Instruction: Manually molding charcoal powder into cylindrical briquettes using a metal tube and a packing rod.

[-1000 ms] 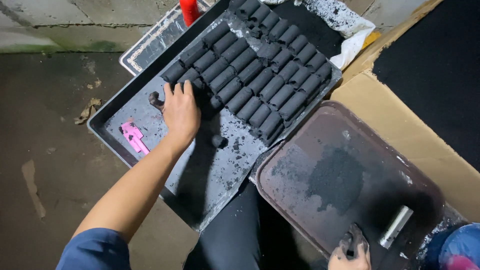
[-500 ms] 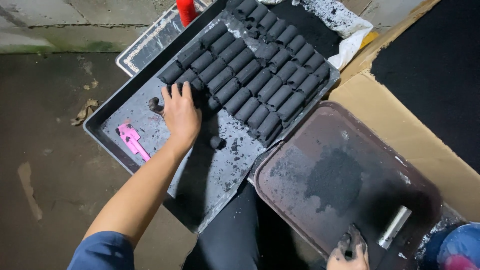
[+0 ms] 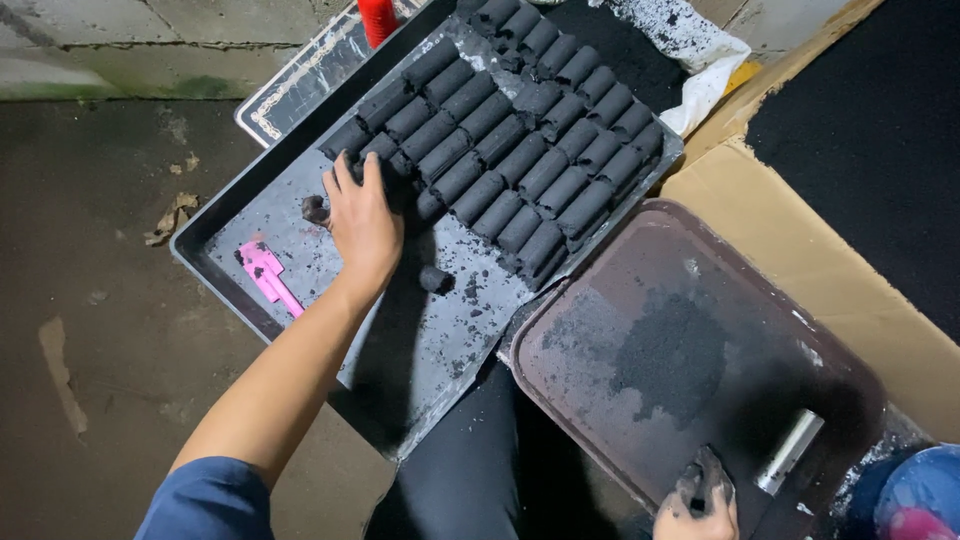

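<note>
My left hand [image 3: 362, 222] reaches across a grey metal tray [image 3: 300, 250], fingers spread and pressed against the near end of rows of black cylindrical briquettes [image 3: 520, 160]. A single briquette [image 3: 434, 278] stands on end just right of that hand, and a black lump [image 3: 315, 209] lies at its left. My right hand [image 3: 697, 500], blackened with soot, rests at the bottom edge on a brown tray [image 3: 780, 300], fingers curled with nothing seen in them. A short metal tube [image 3: 789, 452] lies just right of it.
A pink plastic tool [image 3: 268, 276] lies on the grey tray's left part. Black powder [image 3: 670, 350] coats the brown tray's middle. Cardboard [image 3: 790, 230] lies under it at right. A red object [image 3: 377, 18] stands at the top. A blue container [image 3: 920, 495] sits bottom right.
My left hand has stayed against the briquette rows with its fingers shifting slightly. My right hand has barely moved.
</note>
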